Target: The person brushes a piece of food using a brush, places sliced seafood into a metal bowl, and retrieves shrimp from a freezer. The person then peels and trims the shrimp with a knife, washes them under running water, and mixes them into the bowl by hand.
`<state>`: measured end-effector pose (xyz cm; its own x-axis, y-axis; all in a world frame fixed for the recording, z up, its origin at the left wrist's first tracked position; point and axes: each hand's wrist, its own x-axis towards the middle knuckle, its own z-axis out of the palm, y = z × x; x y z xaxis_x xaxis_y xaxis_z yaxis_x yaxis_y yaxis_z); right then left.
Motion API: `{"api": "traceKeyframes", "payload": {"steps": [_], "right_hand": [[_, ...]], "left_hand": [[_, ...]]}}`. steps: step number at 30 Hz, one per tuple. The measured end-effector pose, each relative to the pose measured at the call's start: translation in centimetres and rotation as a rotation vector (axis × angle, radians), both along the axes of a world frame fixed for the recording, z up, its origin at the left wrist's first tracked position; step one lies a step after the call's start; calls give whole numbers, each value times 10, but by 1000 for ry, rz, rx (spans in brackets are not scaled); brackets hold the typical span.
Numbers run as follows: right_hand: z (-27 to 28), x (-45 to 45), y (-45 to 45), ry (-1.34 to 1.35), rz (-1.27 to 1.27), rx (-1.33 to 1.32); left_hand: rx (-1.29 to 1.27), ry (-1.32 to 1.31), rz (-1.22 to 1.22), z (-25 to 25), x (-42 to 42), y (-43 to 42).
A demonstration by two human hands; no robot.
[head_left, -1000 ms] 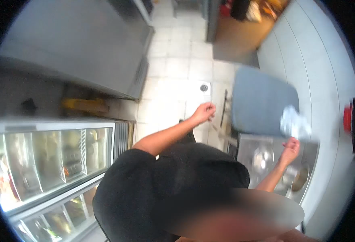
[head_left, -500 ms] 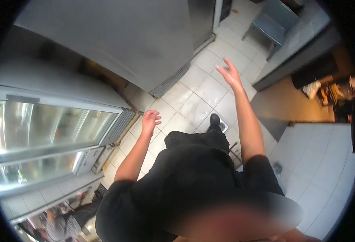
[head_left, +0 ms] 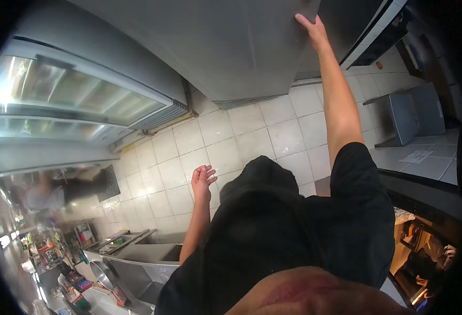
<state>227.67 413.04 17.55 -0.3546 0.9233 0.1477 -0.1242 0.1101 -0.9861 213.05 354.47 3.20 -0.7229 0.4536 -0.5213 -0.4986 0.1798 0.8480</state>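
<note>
My right hand [head_left: 315, 30] reaches far forward to a tall grey metal cabinet [head_left: 215, 47], which looks like a refrigerator. Its thumb lies on the near face, and the fingers wrap round the upright edge, partly hidden. My left hand [head_left: 203, 181] hangs over the tiled floor, holding nothing, with fingers loosely bent and a little apart.
A glass-door display fridge [head_left: 100, 94] stands at the left. Grey chair [head_left: 407, 115] at the right, beside a tiled ledge [head_left: 436, 157]. Steel sink [head_left: 147, 275] and a cluttered counter [head_left: 68, 278] at lower left, where another person [head_left: 47, 197] appears blurred.
My right hand has moved forward from above the floor onto the cabinet's edge. My left hand stays low and free. The view has turned, bringing the sink and counter into sight.
</note>
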Motion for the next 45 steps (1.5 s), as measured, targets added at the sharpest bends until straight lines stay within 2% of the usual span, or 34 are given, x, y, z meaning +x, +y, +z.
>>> {"api": "traceKeyframes", "payload": {"steps": [4,6,9,14,17,18,20,22,24,28,30,32,34,36,38,40,41,42,45], "right_hand": [[-14,37,-68,-173,-187,326],[-22,54,-120,-165,-245,463],[-21,85,-211,-362,-236,705],[1,102,-364,-268,167,755],[-3,114,-402,-222,373,843],[-9,121,-406,-229,374,821],[-26,136,-394,-237,370,786],[-46,155,-378,-341,346,657],[-78,164,-356,-450,333,505],[-138,135,-315,-512,396,356],[-173,99,-288,-532,458,354],[-193,60,-256,-531,533,432],[-202,28,-235,-544,597,460],[-214,-3,-211,-535,623,434],[-234,-27,-184,-596,636,385],[-257,-45,-156,-685,624,263],[-268,-56,-143,-726,617,206],[-285,-66,-129,-790,592,197],[-321,-90,-87,-943,554,167]], "left_hand": [[60,99,29,6,19,3],[118,158,63,18,29,11],[221,231,95,44,54,16],[421,320,72,82,95,16],[583,361,106,84,104,8],[579,421,201,76,100,-2],[570,552,388,63,76,-23],[512,584,495,79,56,-48],[535,565,567,87,28,-70],[426,511,650,72,-26,-106],[422,545,678,77,-36,-101],[419,577,791,88,-32,-82],[369,644,867,79,-41,-75],[350,610,971,78,-45,-58],[331,678,1061,53,-61,-65],[384,582,1230,76,-59,-33],[275,703,1201,63,-68,-43],[353,735,1187,93,-58,-4],[287,691,1196,82,-70,-8]]}}
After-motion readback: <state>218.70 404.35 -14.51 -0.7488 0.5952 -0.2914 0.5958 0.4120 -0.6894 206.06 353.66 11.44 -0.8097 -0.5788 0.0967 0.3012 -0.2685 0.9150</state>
